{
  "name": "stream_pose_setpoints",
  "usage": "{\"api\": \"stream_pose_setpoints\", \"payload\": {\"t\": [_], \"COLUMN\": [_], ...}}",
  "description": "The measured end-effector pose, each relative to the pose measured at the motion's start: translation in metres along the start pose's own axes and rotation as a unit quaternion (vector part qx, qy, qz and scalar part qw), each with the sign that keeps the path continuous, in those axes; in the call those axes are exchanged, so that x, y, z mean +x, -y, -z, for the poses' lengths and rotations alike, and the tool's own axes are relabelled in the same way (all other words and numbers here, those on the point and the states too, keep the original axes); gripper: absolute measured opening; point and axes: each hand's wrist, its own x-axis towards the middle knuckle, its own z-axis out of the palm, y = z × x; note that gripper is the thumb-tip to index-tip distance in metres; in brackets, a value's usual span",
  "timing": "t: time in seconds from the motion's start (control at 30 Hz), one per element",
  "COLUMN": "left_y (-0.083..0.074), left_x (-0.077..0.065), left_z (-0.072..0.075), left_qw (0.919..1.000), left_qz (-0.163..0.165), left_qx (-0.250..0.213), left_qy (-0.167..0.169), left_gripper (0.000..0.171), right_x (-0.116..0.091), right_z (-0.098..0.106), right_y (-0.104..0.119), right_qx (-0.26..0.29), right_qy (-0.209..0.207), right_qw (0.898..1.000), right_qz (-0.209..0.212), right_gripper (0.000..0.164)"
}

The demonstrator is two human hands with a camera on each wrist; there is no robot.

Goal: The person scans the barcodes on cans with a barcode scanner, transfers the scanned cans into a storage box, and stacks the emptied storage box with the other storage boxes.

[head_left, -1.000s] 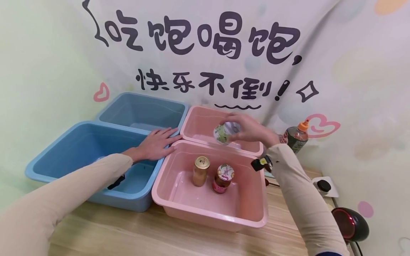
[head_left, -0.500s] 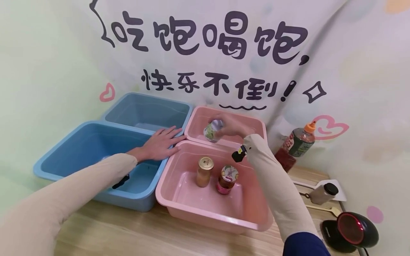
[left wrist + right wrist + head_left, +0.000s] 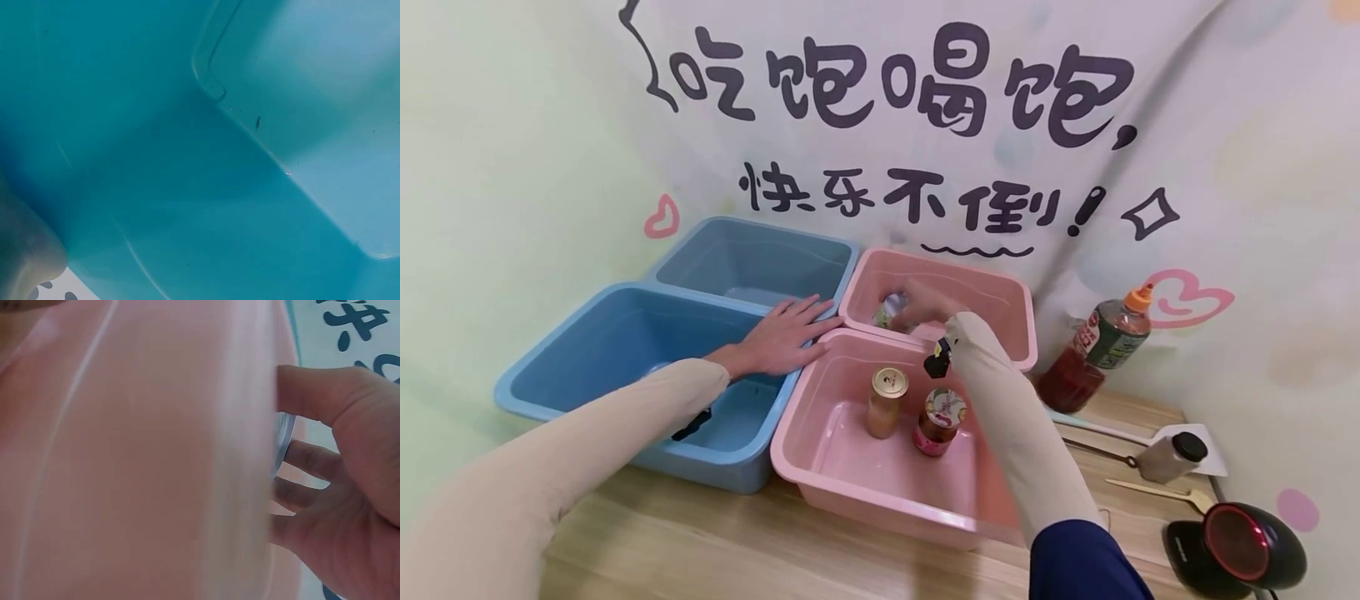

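Note:
My right hand [image 3: 928, 306] grips a green-and-white can [image 3: 889, 307] with a silvery end, low inside the back pink bin [image 3: 1028, 321]. In the right wrist view, my right hand [image 3: 350, 444] curls its thumb and fingers around the can, whose silver rim [image 3: 286, 440] peeks out behind the bin wall. My left hand [image 3: 782, 337] lies spread over the rims where the blue bins meet the pink ones. In the front pink bin [image 3: 880, 496] stand a gold-topped can [image 3: 886, 404] and a jar [image 3: 938, 422] with a patterned lid.
On the left are a front blue bin [image 3: 625, 300] and a back blue bin [image 3: 756, 229]. To the right stand a sauce bottle [image 3: 1093, 350] with an orange cap, a black-capped shaker [image 3: 1172, 457], a spatula [image 3: 1206, 442], and a black device [image 3: 1255, 542] with a red ring.
My right hand has carried the green-and-white can left and down into the back pink bin. My left hand has stayed on the rims. The head view has shifted slightly.

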Motion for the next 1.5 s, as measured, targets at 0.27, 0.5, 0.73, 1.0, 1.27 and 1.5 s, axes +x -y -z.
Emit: {"api": "stream_pose_setpoints", "payload": {"t": [0.27,0.5,0.73,1.0,1.27,1.5], "left_y": [0.003,0.001,-0.002,0.000,0.002,0.004], "left_x": [-0.002,-0.002,-0.001,-0.001,0.000,0.000], "left_z": [-0.003,-0.001,-0.001,-0.002,-0.004,-0.004], "left_qw": [1.0000,1.0000,1.0000,1.0000,1.0000,0.9999], "left_qz": [0.006,0.005,0.007,0.005,0.002,0.001], "left_qx": [0.002,-0.001,0.001,-0.002,0.002,0.000], "left_qy": [-0.002,-0.008,-0.007,-0.004,-0.007,-0.011], "left_gripper": [0.058,0.058,0.058,0.058,0.058,0.058], "right_x": [0.020,0.030,0.036,0.035,0.029,0.018], "right_z": [-0.013,-0.019,-0.027,-0.033,-0.031,-0.032], "right_y": [-0.003,-0.006,-0.019,-0.022,-0.020,-0.010], "right_qx": [-0.036,-0.063,-0.042,-0.030,-0.045,-0.048], "right_qy": [0.011,0.024,0.034,0.038,0.060,0.058], "right_qw": [0.999,0.998,0.999,0.999,0.996,0.993], "right_qz": [-0.001,-0.001,0.007,-0.025,-0.047,-0.096], "right_gripper": [0.038,0.032,0.026,0.023,0.018,0.022]}}
